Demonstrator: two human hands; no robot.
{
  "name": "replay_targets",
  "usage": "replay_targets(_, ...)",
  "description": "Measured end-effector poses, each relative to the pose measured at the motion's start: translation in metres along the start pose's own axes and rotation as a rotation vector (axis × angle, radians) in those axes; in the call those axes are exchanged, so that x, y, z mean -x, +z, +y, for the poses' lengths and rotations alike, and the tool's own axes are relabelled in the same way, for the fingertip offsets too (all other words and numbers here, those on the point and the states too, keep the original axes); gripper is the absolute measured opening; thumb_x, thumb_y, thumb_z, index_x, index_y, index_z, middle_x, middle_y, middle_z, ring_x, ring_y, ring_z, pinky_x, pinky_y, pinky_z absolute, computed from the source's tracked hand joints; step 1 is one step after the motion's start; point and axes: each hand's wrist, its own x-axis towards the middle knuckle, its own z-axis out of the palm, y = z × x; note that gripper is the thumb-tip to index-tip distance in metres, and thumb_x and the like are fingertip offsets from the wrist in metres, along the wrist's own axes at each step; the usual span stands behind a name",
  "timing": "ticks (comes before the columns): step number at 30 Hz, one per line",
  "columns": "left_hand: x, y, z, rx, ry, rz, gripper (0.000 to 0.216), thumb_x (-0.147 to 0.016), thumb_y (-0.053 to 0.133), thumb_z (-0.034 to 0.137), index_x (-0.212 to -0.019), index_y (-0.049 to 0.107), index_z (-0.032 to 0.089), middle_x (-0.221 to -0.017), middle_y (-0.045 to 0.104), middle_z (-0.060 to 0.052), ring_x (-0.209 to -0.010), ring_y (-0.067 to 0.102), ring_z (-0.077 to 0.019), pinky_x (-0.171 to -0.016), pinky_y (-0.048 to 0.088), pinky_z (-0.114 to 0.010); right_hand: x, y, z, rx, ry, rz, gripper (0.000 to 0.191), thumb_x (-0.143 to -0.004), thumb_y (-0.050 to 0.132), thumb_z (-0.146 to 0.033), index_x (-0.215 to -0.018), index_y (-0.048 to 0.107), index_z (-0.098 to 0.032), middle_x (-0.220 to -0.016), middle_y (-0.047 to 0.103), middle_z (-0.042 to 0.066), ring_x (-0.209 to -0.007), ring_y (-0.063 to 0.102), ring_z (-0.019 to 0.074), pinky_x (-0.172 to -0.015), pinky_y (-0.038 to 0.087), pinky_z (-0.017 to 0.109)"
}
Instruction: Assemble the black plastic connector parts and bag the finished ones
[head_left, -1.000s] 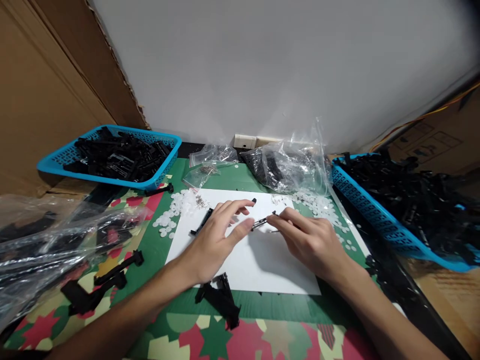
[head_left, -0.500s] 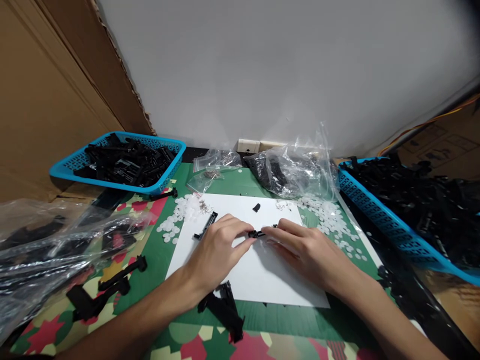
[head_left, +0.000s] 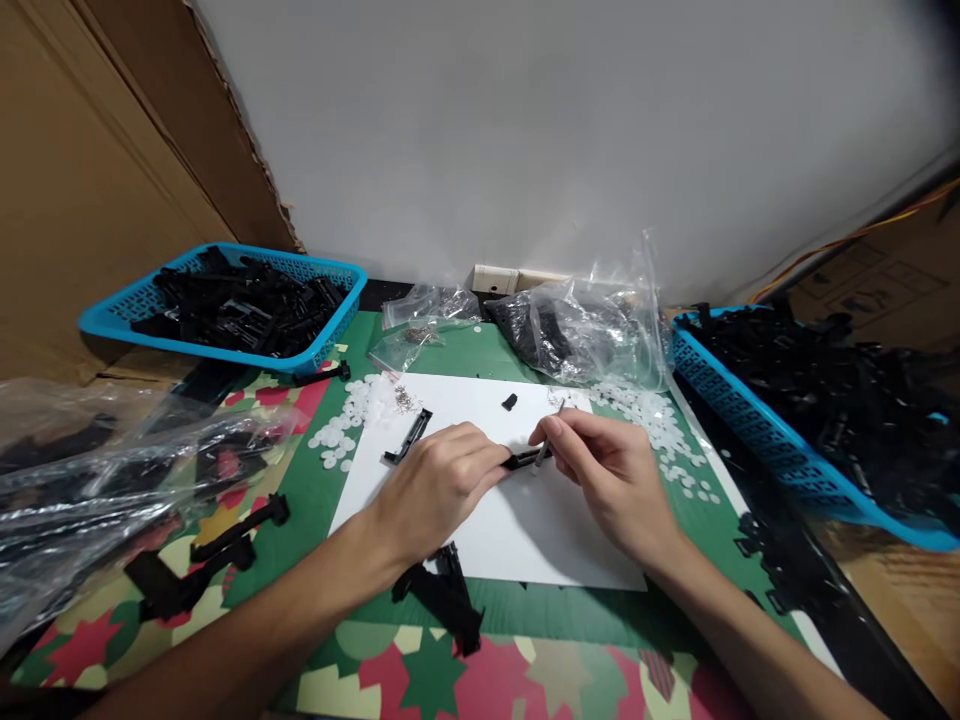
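Over a white sheet of paper (head_left: 517, 545), my left hand (head_left: 450, 475) is closed on the left end of a slim black plastic part (head_left: 521, 460). My right hand (head_left: 611, 470) pinches a thin grey metal stick-like tool (head_left: 541, 457), its lower end at the right end of that part. Whether the tip touches it I cannot tell. A small black piece (head_left: 510, 402) lies on the paper beyond my hands. Left of my left hand rests another slim black part (head_left: 411, 436). Tiny metal pieces (head_left: 405, 399) are heaped near the paper's far left corner.
Blue baskets of black parts stand at left (head_left: 300, 360) and right (head_left: 750, 430). White discs are scattered left (head_left: 335, 440) and right (head_left: 660, 430) of the paper. Clear bags (head_left: 585, 330) sit by the wall. Black parts (head_left: 442, 600) lie in front; plastic film (head_left: 112, 480) lies left.
My right hand has come off the black part's right end, turned, and now holds the grey tool upright beside it. My left hand keeps its hold. The view has shifted slightly.
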Motion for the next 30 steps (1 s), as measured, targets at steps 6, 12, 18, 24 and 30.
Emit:
replay_targets(6,0.0002,0.0014,-0.0021,-0.046,0.061,0.020,0.013,-0.102,0.062,0.011,-0.106,0.072,0.017,-0.096,0.076,-0.008,-0.097,0.074,-0.0230,-0.085,0.062,-0.036,-0.0011,0.0077,0.0047,0.034,-0.015,0.022,0.032,-0.111,0.051,-0.041,-0.087,0.061,-0.021,-0.070,0.061,-0.002,-0.061,0.054,0.0130,-0.064,0.041,0.028)
replay_targets(12,-0.0001,0.0001,-0.0020,-0.075,0.081,0.008,0.015,-0.103,0.060,0.013,-0.110,0.072,0.017,-0.095,0.076,-0.008,-0.097,0.074,-0.0230,-0.087,0.063,-0.037,-0.0041,0.0090,0.0078,0.108,-0.054,-0.017,0.033,-0.111,0.050,-0.037,-0.084,0.059,-0.021,-0.069,0.062,-0.002,-0.060,0.056,0.0126,-0.063,0.043,0.027)
replay_targets(18,-0.0007,-0.0016,-0.0021,-0.075,0.078,-0.038,0.013,-0.104,0.060,0.013,-0.107,0.072,0.016,-0.096,0.076,-0.008,-0.098,0.073,-0.0227,-0.088,0.063,-0.037,-0.0034,0.0093,0.0095,0.178,-0.100,-0.030,0.029,-0.110,0.050,-0.034,-0.087,0.062,-0.021,-0.071,0.065,0.000,-0.061,0.058,0.0130,-0.062,0.044,0.027)
replay_targets(24,-0.0007,-0.0013,-0.0030,-0.061,0.081,-0.043,0.013,-0.106,0.058,0.013,-0.108,0.070,0.013,-0.097,0.076,-0.009,-0.099,0.073,-0.0230,-0.087,0.063,-0.038,-0.0029,0.0091,0.0086,0.240,-0.134,-0.011,0.026,-0.109,0.052,-0.033,-0.088,0.062,-0.021,-0.068,0.062,-0.002,-0.057,0.055,0.0119,-0.060,0.043,0.026)
replay_targets(30,0.0005,0.0004,-0.0028,-0.060,0.076,-0.038,0.016,-0.108,0.053,0.016,-0.110,0.069,0.015,-0.098,0.076,-0.009,-0.102,0.073,-0.0226,-0.089,0.063,-0.038,-0.0015,0.0085,0.0070,0.278,-0.202,0.016,0.027,-0.109,0.052,-0.029,-0.087,0.064,-0.020,-0.069,0.064,-0.001,-0.058,0.058,0.0112,-0.061,0.043,0.024)
